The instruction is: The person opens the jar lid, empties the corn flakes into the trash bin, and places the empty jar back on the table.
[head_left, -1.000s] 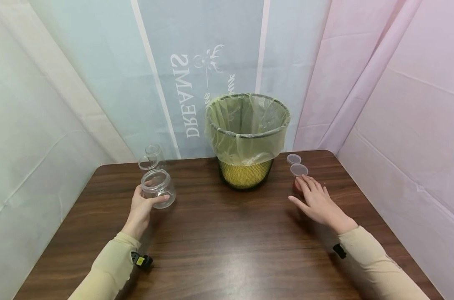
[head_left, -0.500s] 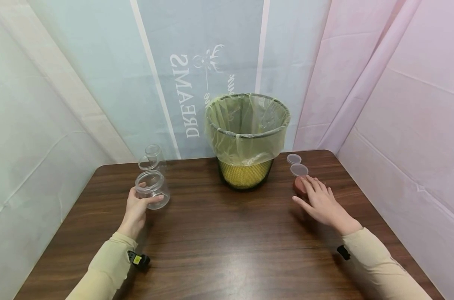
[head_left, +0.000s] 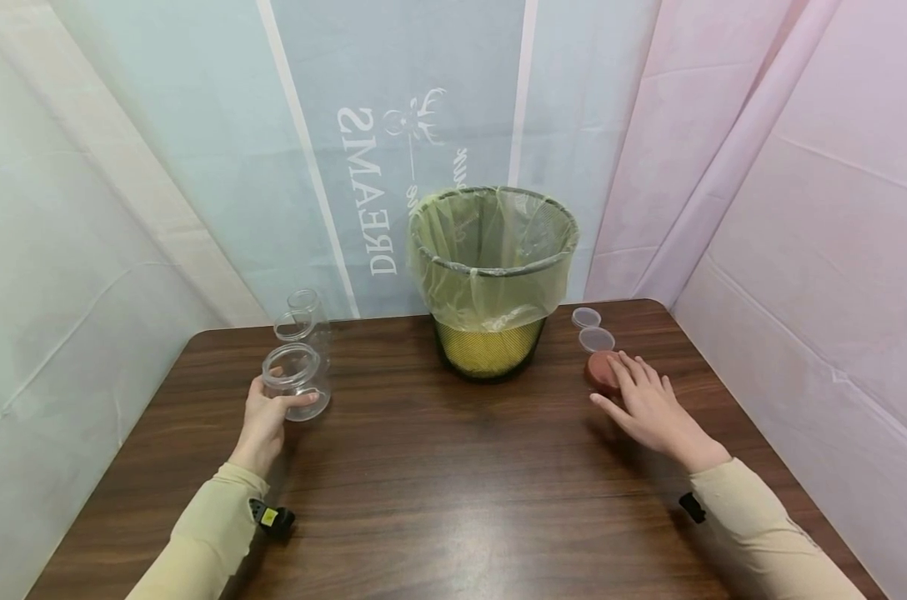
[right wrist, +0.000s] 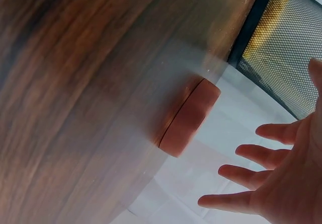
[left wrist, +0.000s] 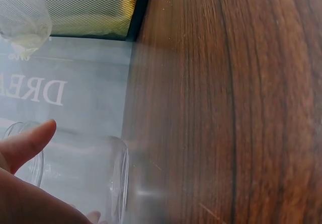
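My left hand (head_left: 261, 429) grips a clear, wide-mouthed jar (head_left: 292, 379), its thumb across the near side. In the left wrist view, the same jar (left wrist: 83, 163) is see-through and shows nothing inside. My right hand (head_left: 654, 421) is spread with straight fingers beside a round reddish-brown disc (head_left: 600, 372) on the table; its fingertips overlap the disc's right side in the head view. In the right wrist view, a gap shows between the fingers and the disc (right wrist: 190, 118), which looks thick and flat-sided.
Two more clear jars (head_left: 294, 326) stand behind the held one. Two round translucent lids (head_left: 597, 339) lie behind the disc. At the back middle is a mesh wastebasket (head_left: 487, 354) with a yellowish bag over its rim. Cloth walls surround the brown table (head_left: 438, 492).
My left hand has moved left with the jar. The right hand has drifted right and slightly toward me, so more of the reddish-brown disc shows.
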`<act>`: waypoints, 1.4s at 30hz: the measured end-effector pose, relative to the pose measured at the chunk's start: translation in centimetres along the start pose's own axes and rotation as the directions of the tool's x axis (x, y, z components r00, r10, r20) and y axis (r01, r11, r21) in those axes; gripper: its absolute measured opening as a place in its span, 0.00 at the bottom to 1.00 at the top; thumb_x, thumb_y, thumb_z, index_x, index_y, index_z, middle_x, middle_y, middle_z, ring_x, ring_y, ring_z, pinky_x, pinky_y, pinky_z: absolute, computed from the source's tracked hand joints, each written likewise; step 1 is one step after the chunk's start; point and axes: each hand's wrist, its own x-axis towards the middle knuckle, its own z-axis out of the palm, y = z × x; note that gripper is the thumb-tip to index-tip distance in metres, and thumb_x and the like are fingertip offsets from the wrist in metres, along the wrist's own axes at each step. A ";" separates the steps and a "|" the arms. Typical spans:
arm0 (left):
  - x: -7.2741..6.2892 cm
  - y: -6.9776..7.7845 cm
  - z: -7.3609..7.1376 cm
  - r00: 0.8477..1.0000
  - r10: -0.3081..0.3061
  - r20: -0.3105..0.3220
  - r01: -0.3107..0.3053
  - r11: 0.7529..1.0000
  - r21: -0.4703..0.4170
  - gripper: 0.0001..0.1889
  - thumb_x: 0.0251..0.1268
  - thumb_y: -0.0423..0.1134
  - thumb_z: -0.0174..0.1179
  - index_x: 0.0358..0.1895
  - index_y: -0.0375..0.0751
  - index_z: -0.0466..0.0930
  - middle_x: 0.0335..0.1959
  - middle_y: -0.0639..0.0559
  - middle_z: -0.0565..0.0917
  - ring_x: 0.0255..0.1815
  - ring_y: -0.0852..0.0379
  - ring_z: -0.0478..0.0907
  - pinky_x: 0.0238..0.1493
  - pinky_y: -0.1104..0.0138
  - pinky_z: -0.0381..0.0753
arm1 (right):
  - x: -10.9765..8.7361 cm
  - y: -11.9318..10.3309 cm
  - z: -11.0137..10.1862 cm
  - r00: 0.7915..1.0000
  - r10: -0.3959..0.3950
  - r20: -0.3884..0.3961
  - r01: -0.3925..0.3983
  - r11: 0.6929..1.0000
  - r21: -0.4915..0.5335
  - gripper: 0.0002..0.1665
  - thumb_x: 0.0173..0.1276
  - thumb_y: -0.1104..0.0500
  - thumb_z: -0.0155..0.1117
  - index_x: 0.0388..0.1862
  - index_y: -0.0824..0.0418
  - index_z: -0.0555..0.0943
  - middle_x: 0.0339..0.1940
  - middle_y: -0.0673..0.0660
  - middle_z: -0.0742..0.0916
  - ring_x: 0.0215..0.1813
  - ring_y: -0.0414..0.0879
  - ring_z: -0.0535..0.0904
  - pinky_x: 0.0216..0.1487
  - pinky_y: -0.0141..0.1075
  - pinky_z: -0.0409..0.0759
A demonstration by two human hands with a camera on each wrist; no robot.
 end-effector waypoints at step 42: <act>0.0 -0.6 -0.8 0.998 0.053 -0.030 -0.054 0.998 -0.018 0.57 0.49 0.22 0.65 0.76 0.48 0.34 0.75 0.46 0.51 0.73 0.53 0.50 0.75 0.60 0.48 | -0.2 0.5 -0.3 1.000 0.000 -0.004 0.000 1.000 0.005 0.47 0.69 0.35 0.50 0.73 0.67 0.56 0.72 0.71 0.61 0.71 0.71 0.53 0.58 0.74 0.53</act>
